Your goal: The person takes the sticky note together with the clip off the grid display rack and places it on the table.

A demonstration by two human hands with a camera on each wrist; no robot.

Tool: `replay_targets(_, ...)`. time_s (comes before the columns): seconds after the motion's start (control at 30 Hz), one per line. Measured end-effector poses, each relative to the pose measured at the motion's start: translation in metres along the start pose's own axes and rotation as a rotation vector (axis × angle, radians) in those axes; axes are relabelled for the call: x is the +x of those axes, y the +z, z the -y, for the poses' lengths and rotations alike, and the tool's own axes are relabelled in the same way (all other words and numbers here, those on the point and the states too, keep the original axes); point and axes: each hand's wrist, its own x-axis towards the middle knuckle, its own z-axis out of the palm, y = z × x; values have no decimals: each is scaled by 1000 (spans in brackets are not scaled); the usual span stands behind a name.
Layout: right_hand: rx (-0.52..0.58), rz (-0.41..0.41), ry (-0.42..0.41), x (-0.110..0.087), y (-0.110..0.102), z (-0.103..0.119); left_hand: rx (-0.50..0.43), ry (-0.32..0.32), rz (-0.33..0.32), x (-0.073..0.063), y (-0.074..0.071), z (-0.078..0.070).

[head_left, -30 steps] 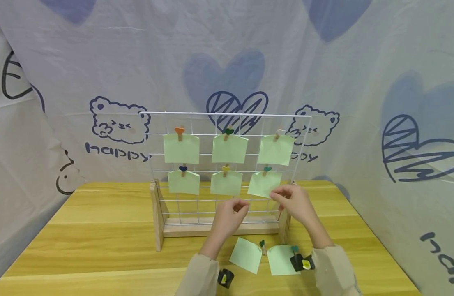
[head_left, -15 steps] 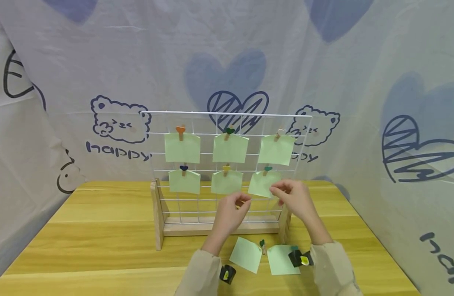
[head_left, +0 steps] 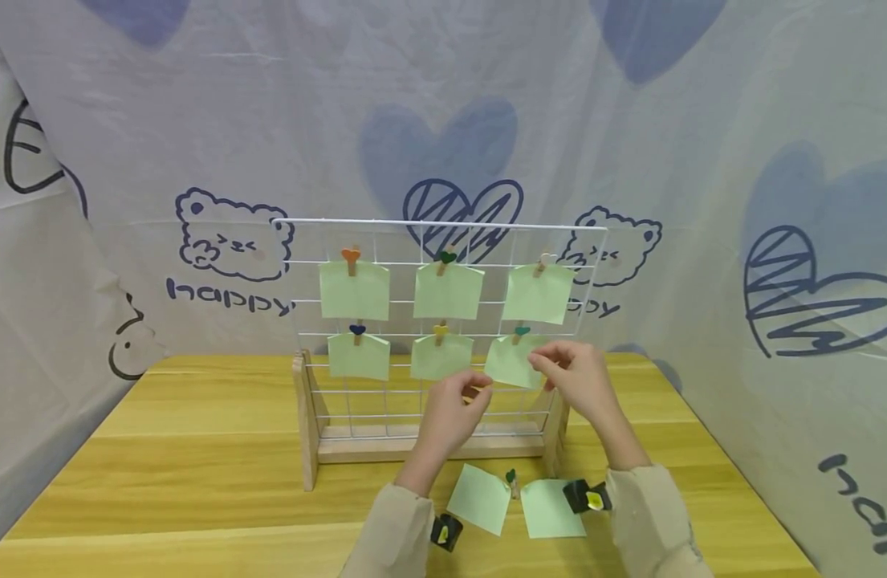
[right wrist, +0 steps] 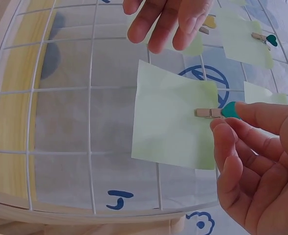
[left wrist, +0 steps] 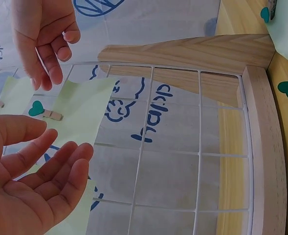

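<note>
A pale green paper note (head_left: 510, 361) hangs tilted on a white wire grid (head_left: 414, 221), held by a clothespin (right wrist: 210, 113) with a teal heart. My right hand (head_left: 579, 381) hovers in front of the note's right side, fingers loosely bent, gripping nothing. Its thumb overlaps the heart in the right wrist view, but the left wrist view shows a gap. My left hand (head_left: 450, 411) is below and left of that note, thumb and fingers loosely curled with nothing between them. In the left wrist view its palm (left wrist: 41, 196) is partly turned up.
Several more clipped notes hang in two rows, among them an upper right note (head_left: 539, 293). The grid stands in a wooden base (head_left: 429, 451). On the table (head_left: 197, 482) lie two notes, one on the left (head_left: 479, 499), and a green-heart clothespin (head_left: 513, 483) between them.
Both hands have risen slightly in front of the grid, their fingers keeping about the same shape. The hanging notes and clothespins stay where they were.
</note>
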Motion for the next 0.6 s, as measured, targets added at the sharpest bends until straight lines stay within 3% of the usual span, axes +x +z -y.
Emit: replay_targets(0.6, -18, -37, -25, 5, -1, 8, -2, -1, 2, 2, -3, -7)
